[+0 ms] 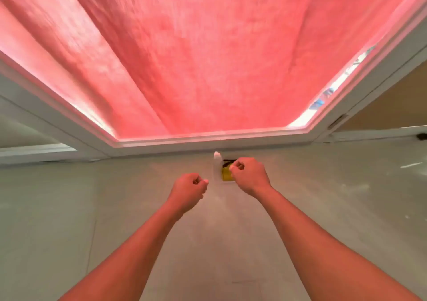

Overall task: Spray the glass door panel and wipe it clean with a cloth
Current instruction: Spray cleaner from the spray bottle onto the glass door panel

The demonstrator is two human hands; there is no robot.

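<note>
Pink curtain fabric (pixel 161 46) fills the glass door panel (pixel 342 74) from behind, hanging in long folds, with bright daylight showing in narrow strips along both sides; a white door frame (pixel 208 142) borders the glass and meets the pale tiled floor (pixel 69 208) at its foot; two bare forearms reach forward over the tiles toward the bottom rail. The left hand (pixel 188 188) is curled into a fist and holds nothing; the right hand (pixel 250 176), just beside it and nearer the door, has its fingers curled over a yellow bundle (pixel 226 176) on the floor, though whether it grips that bundle cannot be told. A white bottle (pixel 217 164), blurred, stands upright just left of the yellow bundle, between the two hands and close to the frame.
</note>
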